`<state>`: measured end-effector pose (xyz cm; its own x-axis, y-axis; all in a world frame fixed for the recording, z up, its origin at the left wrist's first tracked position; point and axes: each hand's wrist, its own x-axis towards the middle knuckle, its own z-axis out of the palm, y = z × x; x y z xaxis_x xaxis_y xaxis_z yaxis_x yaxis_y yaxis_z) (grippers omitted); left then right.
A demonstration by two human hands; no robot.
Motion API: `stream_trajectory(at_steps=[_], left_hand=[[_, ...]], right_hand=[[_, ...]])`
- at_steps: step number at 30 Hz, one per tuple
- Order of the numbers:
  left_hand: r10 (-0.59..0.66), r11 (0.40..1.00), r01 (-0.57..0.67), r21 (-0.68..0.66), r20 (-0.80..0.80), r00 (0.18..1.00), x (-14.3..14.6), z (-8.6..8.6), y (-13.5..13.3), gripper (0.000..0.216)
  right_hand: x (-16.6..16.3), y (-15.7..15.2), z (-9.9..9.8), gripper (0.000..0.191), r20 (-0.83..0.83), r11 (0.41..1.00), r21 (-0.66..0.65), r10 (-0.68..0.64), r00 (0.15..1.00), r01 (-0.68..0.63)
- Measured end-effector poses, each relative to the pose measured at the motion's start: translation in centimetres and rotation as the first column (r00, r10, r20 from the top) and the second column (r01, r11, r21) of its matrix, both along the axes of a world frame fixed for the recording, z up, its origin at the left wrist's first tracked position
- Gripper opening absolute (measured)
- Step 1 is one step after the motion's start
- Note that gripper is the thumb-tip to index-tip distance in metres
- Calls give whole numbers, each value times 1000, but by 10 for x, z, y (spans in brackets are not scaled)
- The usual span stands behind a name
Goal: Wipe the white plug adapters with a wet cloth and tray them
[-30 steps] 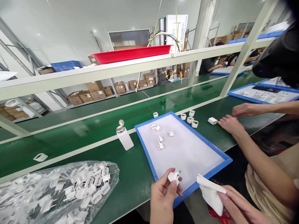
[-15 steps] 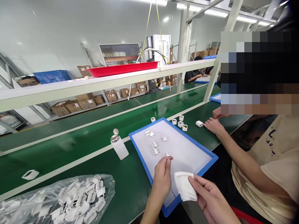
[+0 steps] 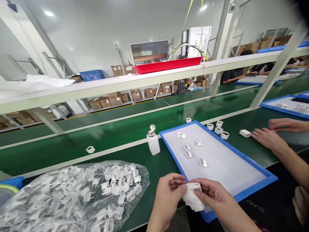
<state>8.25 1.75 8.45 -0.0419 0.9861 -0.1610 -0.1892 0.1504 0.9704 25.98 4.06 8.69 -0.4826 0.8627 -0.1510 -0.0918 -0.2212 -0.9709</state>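
Observation:
My left hand (image 3: 168,196) and my right hand (image 3: 212,196) meet at the near edge of the green table, and both pinch a folded white cloth (image 3: 191,197) between them. Just beyond them lies a blue-rimmed white tray (image 3: 251,188) with several small white plug parts; the nearest plug part (image 3: 203,162) rests alone towards the tray's middle. A clear plastic bag (image 3: 72,196) full of white plug parts lies to the left of my left hand.
A white pump bottle (image 3: 153,140) stands left of the tray. Small white housings (image 3: 218,128) sit past the tray's far corner, one more housing (image 3: 90,149) on the belt at left. Another person's hands (image 3: 267,137) rest on the table at right. An overhead shelf carries a red tray (image 3: 169,65).
My left hand set the plug part it held down on the tray and drew back. Both hands came together on the cloth. The view swung left.

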Motion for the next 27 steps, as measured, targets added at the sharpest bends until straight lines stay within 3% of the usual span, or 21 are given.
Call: stream_trajectory(at_steps=[4, 7, 10, 13, 14, 19, 23, 27], left_hand=[[79, 996, -79, 28, -16, 997, -17, -1, -3, 26], [231, 972, -218, 85, -191, 954, -31, -9, 13, 29], [503, 863, -481, 155, -361, 785, -49, -21, 52, 59], [616, 774, -595, 219, -477, 626, -66, -29, 101, 89], [619, 770, -591, 240, -506, 601, -69, -30, 115, 88], [551, 823, -478, 306, -633, 544, -79, -26, 158, 33], [528, 847, -336, 411, -720, 451, -82, -10, 156, 33], [493, 869, -148, 473, -802, 337, -79, 14, 142, 61]], right_hand=[[-23, 3, -3, 40, -26, 998, -47, -35, 999, 34], [-37, 10, -8, 41, -47, 986, -135, -104, 993, 97], [-47, 28, -11, 41, -32, 970, -157, -192, 981, 185], [-58, 58, -9, 32, -21, 949, -168, -273, 962, 266], [-62, 68, -7, 28, -23, 939, -183, -300, 954, 291], [-82, 110, 7, 23, -116, 899, -299, -367, 923, 320], [-81, 125, 10, 28, -186, 850, -403, -440, 879, 340], [-76, 130, 7, 29, -254, 802, -498, -499, 828, 331]])
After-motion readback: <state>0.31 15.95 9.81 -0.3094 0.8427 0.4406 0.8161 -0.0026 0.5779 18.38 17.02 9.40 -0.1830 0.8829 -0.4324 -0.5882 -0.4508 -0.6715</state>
